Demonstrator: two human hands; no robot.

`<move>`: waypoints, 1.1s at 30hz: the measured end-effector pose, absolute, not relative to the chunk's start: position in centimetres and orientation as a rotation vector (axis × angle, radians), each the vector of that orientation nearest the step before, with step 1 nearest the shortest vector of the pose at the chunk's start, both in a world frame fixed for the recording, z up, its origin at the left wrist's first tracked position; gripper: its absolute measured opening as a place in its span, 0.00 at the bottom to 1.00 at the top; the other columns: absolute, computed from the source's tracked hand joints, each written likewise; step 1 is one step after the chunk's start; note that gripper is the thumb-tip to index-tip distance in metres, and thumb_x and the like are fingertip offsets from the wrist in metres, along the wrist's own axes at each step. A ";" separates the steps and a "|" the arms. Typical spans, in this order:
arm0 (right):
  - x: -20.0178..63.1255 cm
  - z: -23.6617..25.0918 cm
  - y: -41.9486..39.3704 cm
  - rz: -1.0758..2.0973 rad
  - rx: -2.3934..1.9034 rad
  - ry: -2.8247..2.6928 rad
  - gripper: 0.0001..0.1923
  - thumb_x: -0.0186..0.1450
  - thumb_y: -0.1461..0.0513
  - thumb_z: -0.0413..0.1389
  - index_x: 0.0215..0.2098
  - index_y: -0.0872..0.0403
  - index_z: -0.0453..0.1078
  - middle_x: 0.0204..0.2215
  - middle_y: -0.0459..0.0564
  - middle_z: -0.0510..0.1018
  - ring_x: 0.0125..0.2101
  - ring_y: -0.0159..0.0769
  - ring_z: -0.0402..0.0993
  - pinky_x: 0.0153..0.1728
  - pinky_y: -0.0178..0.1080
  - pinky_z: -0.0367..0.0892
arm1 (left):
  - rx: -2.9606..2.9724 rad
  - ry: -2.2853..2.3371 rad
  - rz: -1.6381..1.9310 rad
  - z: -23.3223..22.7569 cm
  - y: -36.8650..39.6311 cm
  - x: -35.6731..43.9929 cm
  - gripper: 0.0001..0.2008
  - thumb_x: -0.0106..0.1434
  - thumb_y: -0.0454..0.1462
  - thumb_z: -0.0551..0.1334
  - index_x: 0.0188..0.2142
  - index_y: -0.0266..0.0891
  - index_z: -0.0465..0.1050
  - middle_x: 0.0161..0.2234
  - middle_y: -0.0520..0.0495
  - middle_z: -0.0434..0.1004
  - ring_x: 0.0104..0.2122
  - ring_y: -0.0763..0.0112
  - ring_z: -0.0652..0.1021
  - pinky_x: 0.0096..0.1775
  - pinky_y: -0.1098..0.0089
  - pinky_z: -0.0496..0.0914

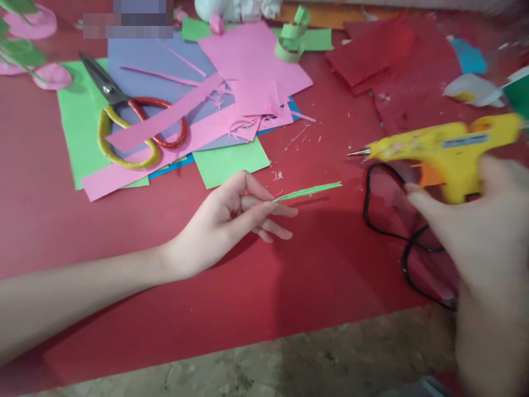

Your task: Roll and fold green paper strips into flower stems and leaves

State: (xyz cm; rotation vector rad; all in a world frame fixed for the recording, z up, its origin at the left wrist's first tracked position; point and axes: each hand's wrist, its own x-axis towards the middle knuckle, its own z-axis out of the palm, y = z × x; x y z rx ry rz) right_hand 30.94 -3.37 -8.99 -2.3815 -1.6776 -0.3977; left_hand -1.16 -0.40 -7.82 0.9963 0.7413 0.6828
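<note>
L hand [231,212] pinching green paper strip [309,191], R hand [475,237] wrapped on yellow glue gun [444,150].
Strip sticks out past my L fingertips, w/ gun nozzle just beyond its far tip. I'd judge it v. light, floppy, easily creased; best held near one end. Gun's rigid, grip the handle; nozzle prob. hot.

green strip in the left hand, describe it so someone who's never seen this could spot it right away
On the red sheet covering the work surface, below the pile of coloured paper with the scissors, the left hand pinches a green strip at its fingertips. It points right toward the yellow glue gun in the right hand. Unlike the flat green sheets, it is thin, stem-like and held.
</note>
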 end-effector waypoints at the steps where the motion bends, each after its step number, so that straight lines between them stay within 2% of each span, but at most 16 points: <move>1: 30.8 -9.3 -2.6 -0.343 -2.379 -1.664 0.21 0.46 0.51 0.65 0.24 0.53 0.60 0.26 0.50 0.67 0.29 0.34 0.62 0.29 0.41 0.56 | 1.000 0.745 0.681 -7.8 -0.4 -1.2 0.07 0.64 0.30 0.56 0.29 0.35 0.59 0.34 0.48 0.82 0.29 0.72 0.82 0.28 0.80 0.76; 3: 30.6 -9.6 -1.6 -0.253 -2.347 -1.622 0.22 0.43 0.53 0.67 0.22 0.52 0.58 0.23 0.48 0.64 0.27 0.33 0.60 0.29 0.42 0.58 | 0.996 0.735 0.692 -7.9 -0.5 -1.2 0.07 0.64 0.31 0.57 0.30 0.35 0.59 0.35 0.45 0.82 0.29 0.70 0.82 0.29 0.76 0.78; 6: 29.7 -8.8 -1.6 -0.240 -2.214 -1.532 0.24 0.38 0.53 0.69 0.27 0.55 0.66 0.31 0.58 0.67 0.39 0.45 0.64 0.42 0.50 0.61 | 0.967 0.696 0.721 -7.5 -0.6 -1.4 0.07 0.64 0.33 0.58 0.31 0.35 0.58 0.37 0.44 0.82 0.29 0.70 0.82 0.30 0.75 0.78; 8: 27.9 -7.5 -2.3 -0.238 -2.064 -1.488 0.24 0.45 0.51 0.66 0.33 0.58 0.69 0.41 0.64 0.67 0.48 0.51 0.62 0.50 0.56 0.56 | 0.948 0.648 0.743 -6.8 -0.8 -1.5 0.08 0.64 0.34 0.57 0.31 0.36 0.58 0.37 0.46 0.82 0.29 0.72 0.82 0.30 0.77 0.77; 9: 26.6 -6.7 -2.8 -0.204 -1.976 -1.482 0.20 0.51 0.51 0.62 0.35 0.57 0.70 0.42 0.64 0.67 0.48 0.50 0.62 0.50 0.55 0.57 | 0.944 0.620 0.754 -6.3 -0.9 -1.6 0.08 0.65 0.34 0.57 0.31 0.36 0.58 0.36 0.47 0.82 0.28 0.73 0.82 0.30 0.78 0.76; 11: 23.5 -5.0 -3.9 -0.040 -1.774 -1.527 0.12 0.59 0.53 0.56 0.32 0.53 0.72 0.36 0.56 0.71 0.42 0.40 0.68 0.46 0.48 0.63 | 0.957 0.564 0.780 -5.1 -1.1 -1.6 0.08 0.65 0.34 0.56 0.31 0.37 0.57 0.36 0.48 0.82 0.28 0.75 0.82 0.30 0.79 0.75; 13: 20.2 -3.5 -4.6 0.244 -1.599 -1.597 0.07 0.59 0.56 0.56 0.28 0.50 0.72 0.31 0.49 0.74 0.35 0.33 0.71 0.34 0.39 0.68 | 0.990 0.514 0.810 -3.9 -1.3 -1.5 0.08 0.66 0.35 0.56 0.31 0.37 0.57 0.36 0.49 0.82 0.28 0.75 0.82 0.30 0.79 0.74; 15: 17.5 -2.3 -4.8 0.475 -1.446 -1.601 0.06 0.58 0.57 0.58 0.26 0.49 0.73 0.28 0.45 0.75 0.31 0.30 0.72 0.25 0.33 0.67 | 1.025 0.458 0.837 -2.7 -1.6 -1.2 0.08 0.67 0.35 0.54 0.32 0.37 0.56 0.35 0.49 0.82 0.27 0.75 0.81 0.30 0.79 0.73; 21: 14.5 0.2 -4.4 0.861 -1.136 -1.410 0.03 0.60 0.58 0.57 0.28 0.44 0.74 0.26 0.40 0.75 0.25 0.27 0.73 0.26 0.33 0.74 | 1.080 0.248 0.899 -0.3 -2.2 -0.6 0.07 0.68 0.36 0.52 0.33 0.38 0.54 0.32 0.52 0.82 0.24 0.78 0.80 0.28 0.78 0.69; 26: 14.2 1.4 -5.1 0.977 -1.070 -1.268 0.03 0.58 0.60 0.60 0.27 0.44 0.75 0.20 0.41 0.72 0.22 0.28 0.71 0.22 0.33 0.73 | 1.096 0.235 0.951 0.2 -2.6 -0.3 0.07 0.68 0.35 0.53 0.33 0.38 0.55 0.30 0.51 0.82 0.22 0.78 0.79 0.27 0.76 0.68; 30: 14.1 1.6 -5.5 1.033 -1.018 -1.304 0.06 0.60 0.62 0.57 0.28 0.43 0.74 0.14 0.38 0.67 0.16 0.23 0.66 0.19 0.28 0.69 | 1.140 0.212 0.981 0.2 -2.8 -0.3 0.06 0.68 0.34 0.52 0.33 0.39 0.55 0.28 0.51 0.81 0.21 0.77 0.78 0.26 0.76 0.67; 33: 14.1 1.4 -5.4 1.002 -1.017 -1.338 0.07 0.60 0.63 0.57 0.28 0.44 0.74 0.15 0.38 0.68 0.17 0.21 0.65 0.20 0.26 0.67 | 1.166 0.228 0.982 0.2 -2.8 -0.5 0.06 0.68 0.33 0.51 0.33 0.39 0.55 0.27 0.52 0.81 0.21 0.78 0.78 0.26 0.76 0.67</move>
